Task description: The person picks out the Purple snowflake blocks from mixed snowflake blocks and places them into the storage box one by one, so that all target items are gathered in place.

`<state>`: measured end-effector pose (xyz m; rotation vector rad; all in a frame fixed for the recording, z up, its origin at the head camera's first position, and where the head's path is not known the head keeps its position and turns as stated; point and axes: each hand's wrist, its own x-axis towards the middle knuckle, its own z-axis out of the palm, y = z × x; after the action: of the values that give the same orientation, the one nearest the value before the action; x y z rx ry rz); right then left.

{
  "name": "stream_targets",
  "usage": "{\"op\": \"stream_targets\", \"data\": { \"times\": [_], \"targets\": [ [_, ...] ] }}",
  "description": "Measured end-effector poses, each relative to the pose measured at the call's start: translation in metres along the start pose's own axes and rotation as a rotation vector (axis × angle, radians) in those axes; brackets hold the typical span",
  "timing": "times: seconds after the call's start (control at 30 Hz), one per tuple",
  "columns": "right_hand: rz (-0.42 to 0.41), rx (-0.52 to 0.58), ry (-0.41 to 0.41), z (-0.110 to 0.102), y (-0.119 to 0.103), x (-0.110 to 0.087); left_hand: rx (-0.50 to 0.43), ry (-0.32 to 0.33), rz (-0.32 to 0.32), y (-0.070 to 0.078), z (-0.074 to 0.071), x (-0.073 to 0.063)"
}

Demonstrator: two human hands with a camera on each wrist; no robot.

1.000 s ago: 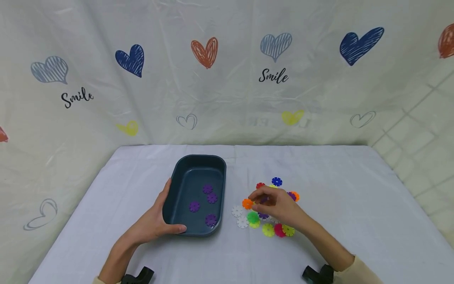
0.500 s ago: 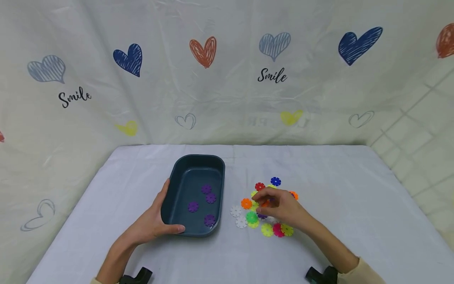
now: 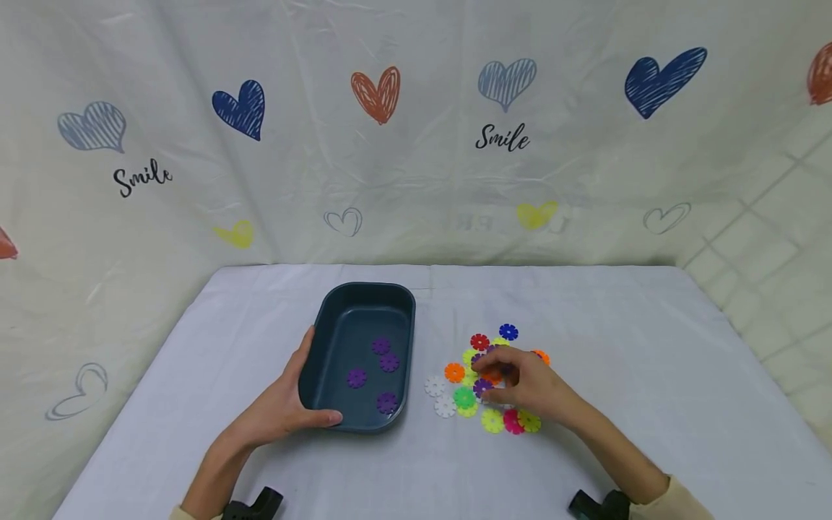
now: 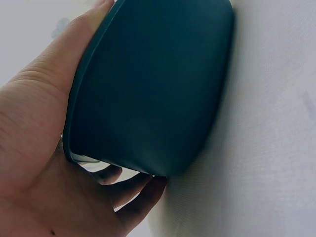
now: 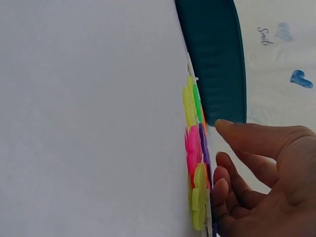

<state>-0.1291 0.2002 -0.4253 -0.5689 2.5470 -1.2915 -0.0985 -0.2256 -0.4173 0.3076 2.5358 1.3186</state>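
My left hand (image 3: 286,404) grips the tray (image 3: 354,325); my right hand (image 3: 529,383), thumb and fingers parted around nothing, is nearer the purple disc (image 3: 482,386), which lies at its thumb tip, contact unclear, right of the green disc (image 3: 464,396).

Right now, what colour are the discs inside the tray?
The discs are purple, clearest in the head view.

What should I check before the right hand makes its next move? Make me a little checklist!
1. Tray held: ok, the left hand grips its edge.
2. Tray right way up: ok, its open side faces up.
3. Purple pieces inside the tray: ok, four lie there.
4. Right hand free: ok, no piece shows in its grip.
5. Loose pieces spread apart: not ok, the green piece overlaps a yellow piece.
6. Right hand touching a piece: cannot tell.
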Motion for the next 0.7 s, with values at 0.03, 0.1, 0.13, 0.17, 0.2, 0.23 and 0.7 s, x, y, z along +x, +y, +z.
{"op": "stream_targets", "data": {
  "times": [0.03, 0.1, 0.13, 0.17, 0.2, 0.23, 0.7],
  "targets": [
    [0.0, -0.008, -0.003, -0.0003, 0.0002, 0.0, -0.001, 0.0, 0.0, -0.0001, 0.0, 0.0],
    [0.004, -0.025, -0.008, -0.0009, 0.0002, -0.0003, 0.0, 0.0, -0.002, -0.0003, 0.0001, 0.0],
    [0.006, -0.031, -0.012, -0.0012, 0.0002, -0.0005, -0.002, 0.0, -0.002, -0.0002, 0.0001, 0.0],
    [0.007, -0.036, -0.017, -0.0015, 0.0002, -0.0007, -0.002, 0.001, -0.002, -0.0003, 0.0002, 0.0],
    [0.006, -0.043, -0.021, -0.0017, 0.0, -0.0008, -0.001, 0.001, -0.002, -0.0003, 0.0001, 0.0],
    [0.006, -0.048, -0.025, -0.0018, 0.0001, -0.0012, -0.001, 0.002, -0.001, -0.0002, 0.0002, 0.0],
    [0.006, -0.111, -0.043, 0.0002, 0.0016, -0.0012, -0.006, 0.002, -0.011, -0.0001, 0.0007, 0.001]
  ]
}}
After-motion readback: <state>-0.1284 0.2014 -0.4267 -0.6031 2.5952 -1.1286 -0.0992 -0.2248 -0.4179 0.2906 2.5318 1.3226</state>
